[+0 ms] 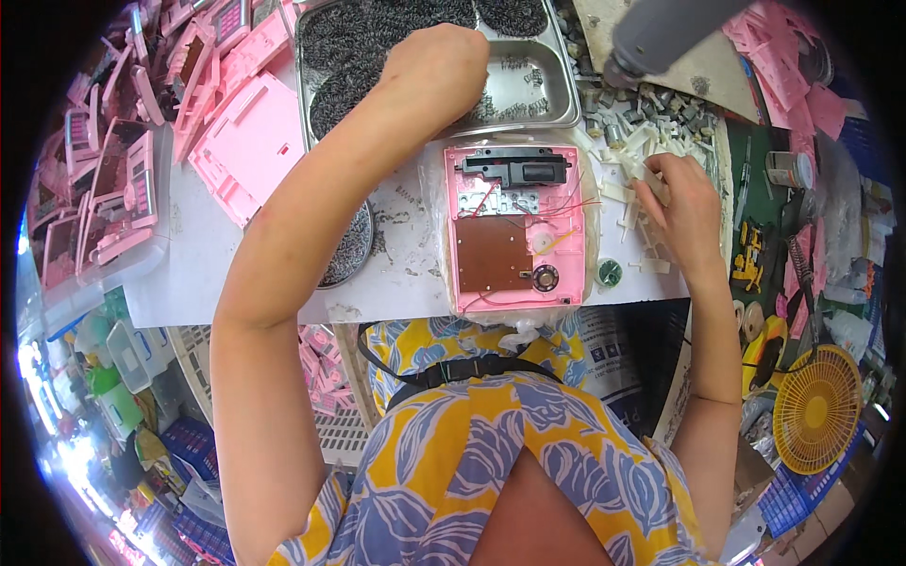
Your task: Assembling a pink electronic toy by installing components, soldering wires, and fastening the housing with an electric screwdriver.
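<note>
My left hand [439,74] is curled down over the metal tray [575,90], among heaps of small dark springs [354,47]. Its fingertips are hidden beneath it, so what they hold does not show. On the right, my right hand [681,203] closes thumb and fingers on a white plastic part [658,189] at the edge of a pile of similar pieces [630,165]. Between my arms lies an open pink plastic casing [571,259] on a clear-wrapped pad. Inside it are a black mechanism [514,168], a brown board [491,253], a round speaker [545,277] and thin wires.
Pink casings [250,151] and a clear bin of pink parts [123,226] crowd the left. A round dish of springs [351,247] sits partly behind my left forearm. A grey tool arm [665,42] reaches in at the top right. A yellow fan [817,408] stands far right.
</note>
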{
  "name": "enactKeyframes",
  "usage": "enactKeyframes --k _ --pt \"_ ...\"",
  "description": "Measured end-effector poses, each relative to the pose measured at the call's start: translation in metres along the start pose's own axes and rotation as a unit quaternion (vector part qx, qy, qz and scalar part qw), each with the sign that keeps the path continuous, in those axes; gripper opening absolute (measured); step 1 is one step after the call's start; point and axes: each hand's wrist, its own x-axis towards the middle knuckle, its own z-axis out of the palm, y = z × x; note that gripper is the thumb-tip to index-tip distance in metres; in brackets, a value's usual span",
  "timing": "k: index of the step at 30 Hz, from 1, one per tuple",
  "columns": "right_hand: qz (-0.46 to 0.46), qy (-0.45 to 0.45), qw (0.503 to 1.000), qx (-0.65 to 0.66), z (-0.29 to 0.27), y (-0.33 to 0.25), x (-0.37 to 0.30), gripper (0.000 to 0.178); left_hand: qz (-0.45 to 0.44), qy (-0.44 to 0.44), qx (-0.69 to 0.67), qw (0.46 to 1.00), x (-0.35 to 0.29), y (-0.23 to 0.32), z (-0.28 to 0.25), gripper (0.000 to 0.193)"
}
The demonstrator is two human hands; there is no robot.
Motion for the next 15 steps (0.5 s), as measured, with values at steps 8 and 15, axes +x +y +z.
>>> enactKeyframes --k 8,15 --pt "-0.035 0.076 0.997 -0.003 -0.003 0.007 0.009 0.023 -0.014 -0.007 -0.011 1.0 0.013 0.014 0.003 0.028" --pt "0.123 0.043 0.973 0.191 -0.016 -0.006 -0.004 0.025 -0.073 0.13 -0.402 0.903 -0.018 -0.016 -0.014 0.022"
